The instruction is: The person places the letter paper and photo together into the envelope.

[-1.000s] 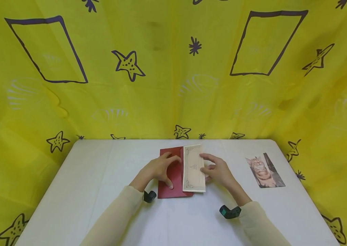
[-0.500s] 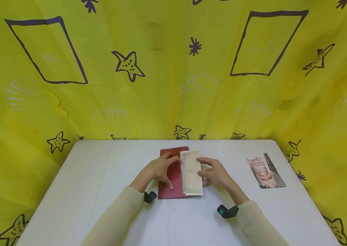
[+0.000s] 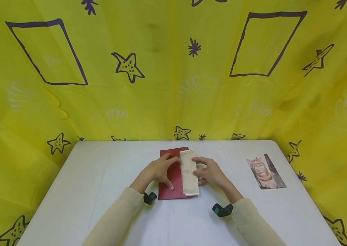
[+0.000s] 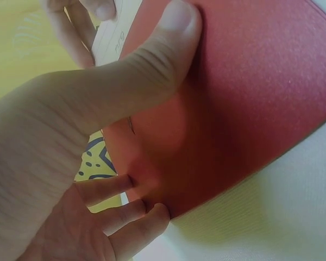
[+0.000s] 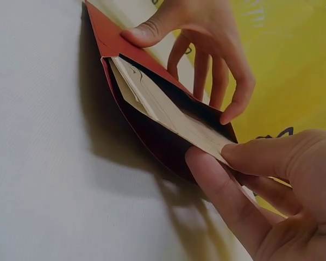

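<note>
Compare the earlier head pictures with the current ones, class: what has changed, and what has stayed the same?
The right hand has moved left, sliding the cream card further into the red envelope, so less of the card shows. Nothing was newly taken hold of or let go: the right hand still grips the card. The left hand stayed on the envelope, and the cat picture stayed put.

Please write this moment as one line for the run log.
left hand: holds red envelope | right hand: pinches cream card | card: partly inside envelope | cat photo: on table, untouched
</note>
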Available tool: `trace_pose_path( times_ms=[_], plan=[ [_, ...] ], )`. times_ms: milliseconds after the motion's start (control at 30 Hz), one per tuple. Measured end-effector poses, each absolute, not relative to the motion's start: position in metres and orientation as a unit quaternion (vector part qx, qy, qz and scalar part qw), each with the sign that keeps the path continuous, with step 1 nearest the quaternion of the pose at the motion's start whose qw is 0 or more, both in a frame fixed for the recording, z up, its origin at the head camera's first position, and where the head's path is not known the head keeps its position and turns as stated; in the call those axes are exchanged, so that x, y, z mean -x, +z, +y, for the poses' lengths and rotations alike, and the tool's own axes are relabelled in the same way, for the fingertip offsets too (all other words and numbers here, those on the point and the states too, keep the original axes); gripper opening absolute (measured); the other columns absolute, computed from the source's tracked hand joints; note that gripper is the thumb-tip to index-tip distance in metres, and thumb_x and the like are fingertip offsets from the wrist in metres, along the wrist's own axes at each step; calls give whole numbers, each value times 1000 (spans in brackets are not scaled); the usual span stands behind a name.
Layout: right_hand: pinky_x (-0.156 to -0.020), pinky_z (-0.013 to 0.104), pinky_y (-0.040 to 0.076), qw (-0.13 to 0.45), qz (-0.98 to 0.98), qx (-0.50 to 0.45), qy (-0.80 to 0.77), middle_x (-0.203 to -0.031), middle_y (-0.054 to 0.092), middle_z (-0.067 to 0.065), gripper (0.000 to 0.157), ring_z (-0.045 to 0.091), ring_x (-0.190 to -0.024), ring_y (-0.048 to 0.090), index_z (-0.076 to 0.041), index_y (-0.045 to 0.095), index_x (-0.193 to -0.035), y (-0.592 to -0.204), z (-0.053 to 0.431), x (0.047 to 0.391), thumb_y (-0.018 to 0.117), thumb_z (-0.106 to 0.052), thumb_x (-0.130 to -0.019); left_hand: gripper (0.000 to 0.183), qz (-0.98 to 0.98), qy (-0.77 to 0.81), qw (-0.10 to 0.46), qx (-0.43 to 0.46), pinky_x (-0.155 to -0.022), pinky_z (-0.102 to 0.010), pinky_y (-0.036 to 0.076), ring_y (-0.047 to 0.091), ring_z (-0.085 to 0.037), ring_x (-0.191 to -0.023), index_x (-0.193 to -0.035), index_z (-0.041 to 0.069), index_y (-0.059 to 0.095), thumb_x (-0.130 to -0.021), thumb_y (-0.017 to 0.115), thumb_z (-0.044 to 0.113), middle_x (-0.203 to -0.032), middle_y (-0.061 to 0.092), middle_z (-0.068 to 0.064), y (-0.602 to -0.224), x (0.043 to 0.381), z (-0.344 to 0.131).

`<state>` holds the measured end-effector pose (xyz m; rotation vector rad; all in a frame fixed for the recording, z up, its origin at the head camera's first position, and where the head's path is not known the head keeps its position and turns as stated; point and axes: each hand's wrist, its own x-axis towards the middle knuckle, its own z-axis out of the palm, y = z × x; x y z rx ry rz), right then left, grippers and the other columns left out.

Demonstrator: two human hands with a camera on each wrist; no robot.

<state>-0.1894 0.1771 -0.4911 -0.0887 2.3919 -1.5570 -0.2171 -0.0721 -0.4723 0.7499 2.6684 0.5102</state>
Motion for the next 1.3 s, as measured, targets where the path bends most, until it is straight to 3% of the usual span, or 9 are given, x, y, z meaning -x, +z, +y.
trace_pose_path(
  times_ms=[333, 833, 1300],
  plan=[
    [-56, 38, 61, 159, 823, 44, -543, -130, 58, 18, 54, 21, -54, 64, -10, 62, -141, -495, 164, 196, 79, -3, -89, 97, 935, 176, 161, -261, -99, -58, 52, 51, -39, -131, -142, 35, 50, -59, 99, 46, -160, 33, -14, -476, 216, -73],
    [-62, 42, 63, 194, 789, 74, -578, -141, 56, 23, 58, 25, -80, 72, -9, 55, -146, -500, 156, 210, 74, 1, -92, 97, 932, 188, 159, -264, -99, -58, 52, 50, -39, -133, -143, 36, 49, -60, 99, 46, -161, 34, -13, -477, 217, -75],
    [-67, 42, 63, 217, 770, 100, -591, -151, 46, 24, 71, 28, -71, 73, -9, 46, -153, -501, 159, 216, 75, 4, -90, 97, 933, 181, 156, -268, -99, -59, 52, 50, -39, -133, -144, 35, 48, -61, 98, 47, -161, 33, -13, -476, 218, -76]
  ],
)
